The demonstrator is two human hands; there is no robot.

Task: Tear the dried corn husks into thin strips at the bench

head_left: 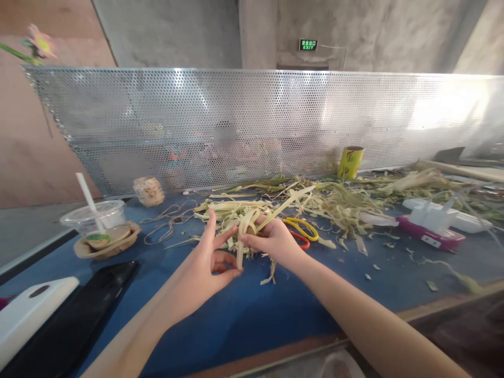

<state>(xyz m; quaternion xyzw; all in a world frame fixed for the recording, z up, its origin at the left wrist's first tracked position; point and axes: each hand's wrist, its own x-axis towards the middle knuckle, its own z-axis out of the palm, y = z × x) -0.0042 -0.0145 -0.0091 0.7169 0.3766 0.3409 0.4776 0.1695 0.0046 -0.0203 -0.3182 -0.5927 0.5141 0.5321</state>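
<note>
My left hand [208, 262] pinches the lower end of a pale husk strip [240, 247] between thumb and forefinger, the other fingers spread upward. My right hand [271, 239] is closed around a small bundle of dried husk strips [252, 220], from which a long strip sticks up to the right. Both hands meet above the blue table [244, 310]. Just behind the right hand lie yellow-handled scissors [302, 227] with an orange pair under them.
A heap of loose husks [334, 197] spreads across the back. At left stand a plastic cup with a straw [96, 218], a twine roll [148, 190], loose string [167, 220], a black phone [90, 299] and a white device [27, 310]. A glue gun [429, 223] lies right. A perforated metal screen [252, 121] stands behind.
</note>
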